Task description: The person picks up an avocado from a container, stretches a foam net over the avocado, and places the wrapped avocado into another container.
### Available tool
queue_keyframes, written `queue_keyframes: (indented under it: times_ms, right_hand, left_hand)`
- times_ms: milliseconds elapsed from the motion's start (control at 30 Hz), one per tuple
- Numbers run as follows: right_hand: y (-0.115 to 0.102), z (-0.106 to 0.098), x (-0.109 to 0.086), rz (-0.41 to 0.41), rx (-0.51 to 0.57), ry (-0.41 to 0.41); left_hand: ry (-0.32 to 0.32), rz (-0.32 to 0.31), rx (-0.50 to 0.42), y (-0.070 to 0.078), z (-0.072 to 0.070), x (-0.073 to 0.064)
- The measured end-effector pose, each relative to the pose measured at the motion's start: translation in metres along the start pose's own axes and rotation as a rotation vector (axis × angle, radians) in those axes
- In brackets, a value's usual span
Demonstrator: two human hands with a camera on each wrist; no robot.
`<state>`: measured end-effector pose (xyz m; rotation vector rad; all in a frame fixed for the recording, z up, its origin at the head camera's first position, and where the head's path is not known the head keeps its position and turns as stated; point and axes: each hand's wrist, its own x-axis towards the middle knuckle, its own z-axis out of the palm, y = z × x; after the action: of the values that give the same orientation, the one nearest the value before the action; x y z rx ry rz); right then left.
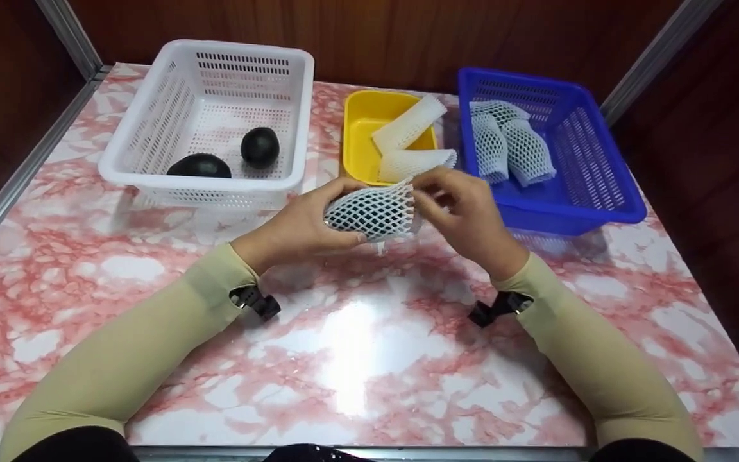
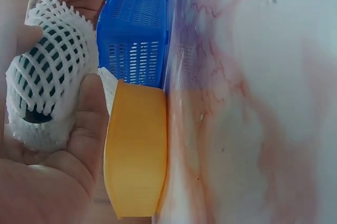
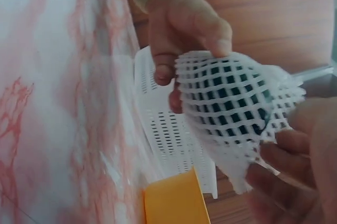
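Note:
A dark avocado [image 3: 226, 95] sits inside a white foam net sleeve [image 1: 373, 210], its dark skin showing through the mesh. My left hand [image 1: 308, 221] grips the sleeved avocado from the left, thumb along the near side and fingers round the far side. At the sleeve's open right end, my right hand [image 1: 462, 208] pinches the net edge between thumb and curled fingers. In the left wrist view, a bare bit of the avocado [image 2: 37, 115] shows at the sleeve's lower end.
The white basket [image 1: 212, 183] at the back left holds two dark avocados [image 1: 260, 147]. Behind my hands, a yellow bin [image 1: 358, 138] contains two flat foam sleeves [image 1: 410, 124]. Several net-sleeved pieces [image 1: 528, 151] lie in the blue basket [image 1: 568, 215] at the right. Wooden panels stand behind the marbled table [image 1: 267, 378].

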<state>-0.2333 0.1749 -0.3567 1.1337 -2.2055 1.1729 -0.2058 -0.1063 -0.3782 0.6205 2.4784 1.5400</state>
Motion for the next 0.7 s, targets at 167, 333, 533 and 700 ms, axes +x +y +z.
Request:
queue_keyframes:
  times_ms: [167, 333, 533, 700]
  right_hand:
    - [-0.008, 0.001, 0.001, -0.079, -0.007, 0.049]
    - [-0.022, 0.008, -0.005, -0.17, -0.221, -0.233]
    - [-0.023, 0.026, -0.016, -0.213, -0.406, -0.401]
    - [-0.019, 0.033, -0.02, -0.242, -0.441, -0.391]
  left_hand:
    - [-0.042, -0.067, -0.006, -0.003, 0.003, 0.0]
    - [-0.093, -0.087, 0.012, -0.003, 0.009, 0.0]
    - [-0.15, -0.102, 0.014, -0.003, 0.017, 0.0]
    - [-0.18, -0.094, 0.005, -0.005, 0.018, 0.0]
